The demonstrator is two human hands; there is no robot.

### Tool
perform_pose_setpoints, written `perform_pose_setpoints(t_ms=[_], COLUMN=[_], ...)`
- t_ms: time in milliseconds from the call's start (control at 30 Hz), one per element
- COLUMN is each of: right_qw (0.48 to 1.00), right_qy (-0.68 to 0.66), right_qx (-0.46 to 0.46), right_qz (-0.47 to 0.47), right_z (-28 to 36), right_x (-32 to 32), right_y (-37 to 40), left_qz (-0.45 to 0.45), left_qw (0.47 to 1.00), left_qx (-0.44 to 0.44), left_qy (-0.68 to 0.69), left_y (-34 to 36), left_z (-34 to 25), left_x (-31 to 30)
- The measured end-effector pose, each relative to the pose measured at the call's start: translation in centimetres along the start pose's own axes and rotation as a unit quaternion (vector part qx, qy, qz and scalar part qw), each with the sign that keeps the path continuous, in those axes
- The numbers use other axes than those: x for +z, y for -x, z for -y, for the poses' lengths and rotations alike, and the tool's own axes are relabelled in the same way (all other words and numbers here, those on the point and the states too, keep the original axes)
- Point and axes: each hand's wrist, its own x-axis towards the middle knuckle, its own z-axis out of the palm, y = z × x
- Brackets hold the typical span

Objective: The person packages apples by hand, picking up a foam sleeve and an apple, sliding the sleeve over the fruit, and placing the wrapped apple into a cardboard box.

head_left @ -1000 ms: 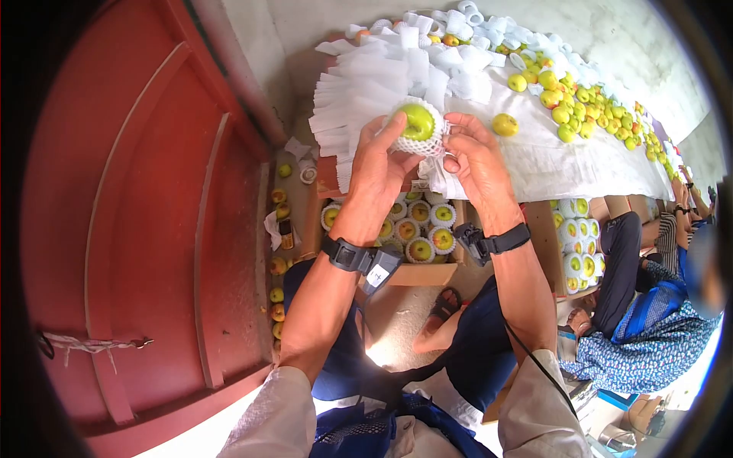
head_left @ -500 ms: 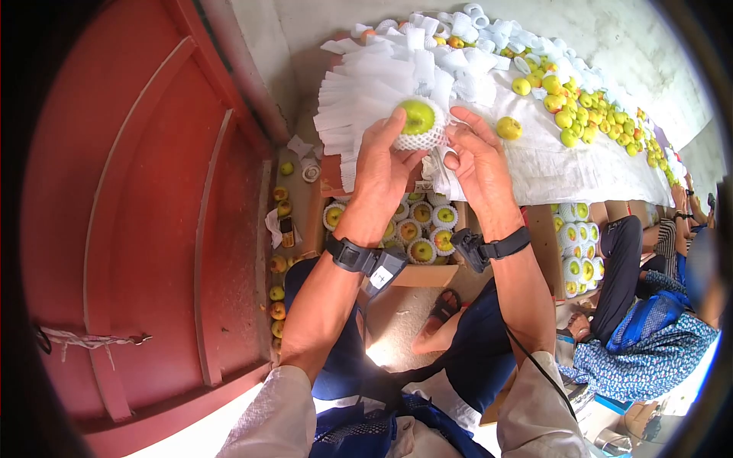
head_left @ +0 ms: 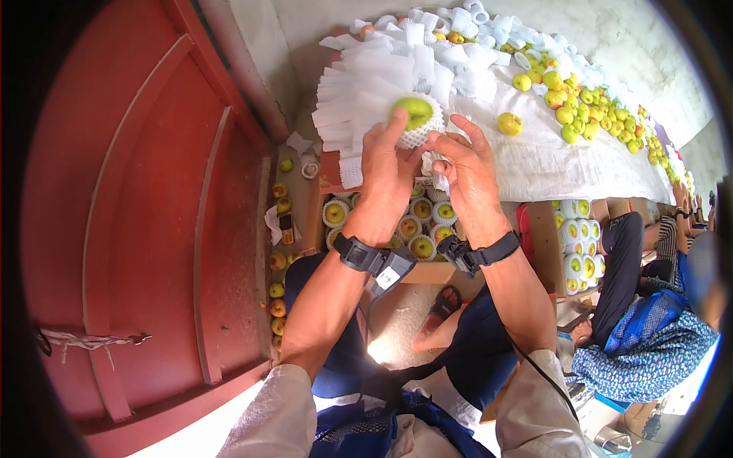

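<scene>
A green apple [head_left: 417, 112] sits in a white foam net [head_left: 429, 131], its upper side bare. My left hand [head_left: 385, 156] is closed around the apple and net, thumb on the apple's near side. To the right, my right hand [head_left: 467, 162] has its fingers apart and bent, one fingertip against the net's lower right edge. Behind them, many flat white foam nets [head_left: 359, 84] lie in a fanned pile on the table. Below my hands stands a cardboard box [head_left: 431, 273] holding netted apples [head_left: 421, 246].
A lone apple [head_left: 509, 124] lies on the white cloth [head_left: 569, 172], with a heap of loose apples [head_left: 592, 114] farther right. More netted apples [head_left: 578, 248] fill a box at right, near a seated person [head_left: 641, 351]. A red door [head_left: 153, 229] stands left; apples [head_left: 277, 309] line the floor beside it.
My right hand has shifted slightly left and down, its fingers now nearer the apple. The apple and my left hand have moved a little left. The apple remains in the net.
</scene>
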Motion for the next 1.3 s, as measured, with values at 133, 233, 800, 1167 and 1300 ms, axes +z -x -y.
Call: perform_pose_setpoints(t_ms=[133,233,800,1167,1300], right_qw=[0.999,0.997,0.965,0.939,0.946], right_qy=[-0.006,0.046,0.245,0.3,0.276], right_qx=[-0.016,-0.024,-0.003,-0.17,-0.165], right_qz=[0.041,0.061,0.093,0.006,0.035], right_z=[-0.1,-0.3,1.3,1.8,1.9], right_x=[-0.3,-0.6,-1.0,-0.9,-1.5], right_y=[-0.3,-0.8,-1.2,-1.1,-1.3], left_qz=[-0.009,-0.015,0.054,0.103,0.098], left_qw=[0.999,0.999,0.995,0.989,0.988], left_qx=[-0.019,-0.029,-0.084,-0.095,-0.064], left_qy=[0.024,0.036,0.023,-0.055,-0.096], left_y=[0.0,0.0,-0.1,0.2,0.6], left_z=[-0.4,-0.5,-2.8,-2.5,-2.7], left_x=[0.0,0.1,-0.2,-0.2,0.3])
